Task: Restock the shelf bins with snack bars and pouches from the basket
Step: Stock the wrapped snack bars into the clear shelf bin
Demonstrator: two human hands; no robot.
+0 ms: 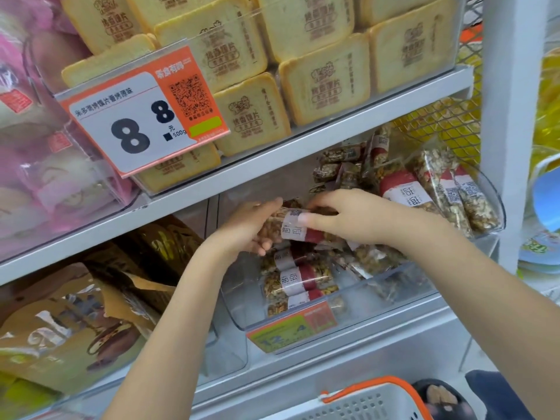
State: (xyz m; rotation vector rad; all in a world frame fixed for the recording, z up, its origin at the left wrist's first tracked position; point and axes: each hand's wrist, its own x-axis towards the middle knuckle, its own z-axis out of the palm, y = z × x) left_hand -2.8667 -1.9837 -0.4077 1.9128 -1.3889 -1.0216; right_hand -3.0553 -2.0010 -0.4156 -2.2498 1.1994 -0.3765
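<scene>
Both hands hold one nut snack bar, a clear wrapper with a white and red band, over the clear shelf bin. My left hand grips its left end from beneath. My right hand curls over its right part, thumb pressing the band. Several more snack bars lie stacked in the bin's front, and others lean at its back right. The grey basket with an orange rim sits at the bottom edge; its contents are hidden.
The shelf above carries a clear bin of yellow toast-shaped packs with a large "8.8" price tag. Brown pouches fill the bin to the left. A white shelf upright stands on the right. A sandalled foot is beside the basket.
</scene>
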